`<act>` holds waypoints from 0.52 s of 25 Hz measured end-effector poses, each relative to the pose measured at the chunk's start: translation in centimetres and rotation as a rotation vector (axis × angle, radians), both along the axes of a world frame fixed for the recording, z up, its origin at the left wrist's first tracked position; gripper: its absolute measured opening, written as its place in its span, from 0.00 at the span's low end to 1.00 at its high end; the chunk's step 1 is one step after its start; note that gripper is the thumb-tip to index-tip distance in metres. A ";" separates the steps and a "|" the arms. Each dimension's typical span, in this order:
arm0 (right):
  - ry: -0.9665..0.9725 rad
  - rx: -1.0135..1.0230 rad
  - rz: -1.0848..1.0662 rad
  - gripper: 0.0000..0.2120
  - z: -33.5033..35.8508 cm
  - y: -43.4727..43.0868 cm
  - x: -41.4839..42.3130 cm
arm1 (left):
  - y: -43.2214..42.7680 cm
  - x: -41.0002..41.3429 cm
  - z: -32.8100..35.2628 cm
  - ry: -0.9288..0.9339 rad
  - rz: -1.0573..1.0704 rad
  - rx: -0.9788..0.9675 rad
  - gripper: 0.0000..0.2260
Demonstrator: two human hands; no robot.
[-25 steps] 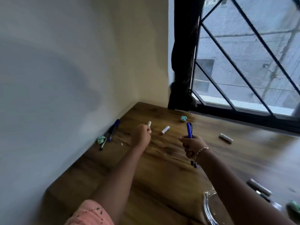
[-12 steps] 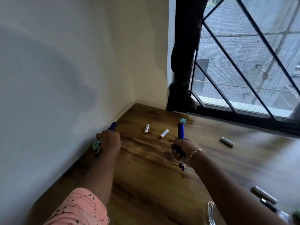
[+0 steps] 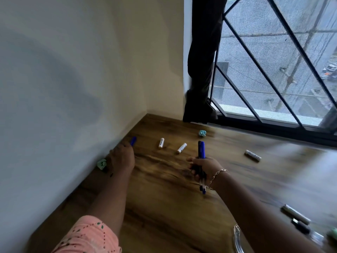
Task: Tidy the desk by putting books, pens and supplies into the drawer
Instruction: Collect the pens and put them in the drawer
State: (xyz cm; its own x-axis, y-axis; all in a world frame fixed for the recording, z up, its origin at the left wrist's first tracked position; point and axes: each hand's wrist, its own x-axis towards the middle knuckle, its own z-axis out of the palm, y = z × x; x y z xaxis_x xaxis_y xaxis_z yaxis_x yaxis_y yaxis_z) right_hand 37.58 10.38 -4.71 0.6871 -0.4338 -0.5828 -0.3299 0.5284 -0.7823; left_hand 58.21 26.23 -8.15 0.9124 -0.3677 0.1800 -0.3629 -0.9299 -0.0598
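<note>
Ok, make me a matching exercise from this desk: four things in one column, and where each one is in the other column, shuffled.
1. pen bundle
2. green wad
3. blue wad
4. bracelet

A. near the curtain
B. in the right hand
C. on the right wrist
D. against the wall

Pairs: 1-B, 2-D, 3-A, 4-C

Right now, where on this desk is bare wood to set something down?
Bare desk lies between the two forearms and right of the right hand holding pens, between the lone battery and the lower-right clutter. Crowded: the far strip with the left hand on a blue pen, two batteries and a teal paper ball.
</note>
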 end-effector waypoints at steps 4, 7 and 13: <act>-0.008 -0.025 -0.006 0.06 -0.1 0.1 0.1 | -0.4 0.5 0.6 0.150 0.075 -0.120 0.17; -0.008 -0.019 -0.002 0.05 -0.2 0.3 0.0 | -0.5 0.3 1.4 0.202 0.073 -0.180 0.16; -0.048 0.039 -0.016 0.05 -0.1 0.4 0.0 | -0.7 -0.6 2.9 0.707 0.200 -0.897 0.06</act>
State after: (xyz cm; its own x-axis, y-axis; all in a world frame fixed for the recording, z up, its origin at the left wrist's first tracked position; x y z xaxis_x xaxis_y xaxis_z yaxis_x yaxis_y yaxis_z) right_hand 37.56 10.81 -4.84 0.7079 -0.4222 -0.5663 -0.2839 0.5640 -0.7754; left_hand 57.64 25.56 -5.30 0.9408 -0.2044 -0.2705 0.1064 -0.5796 0.8079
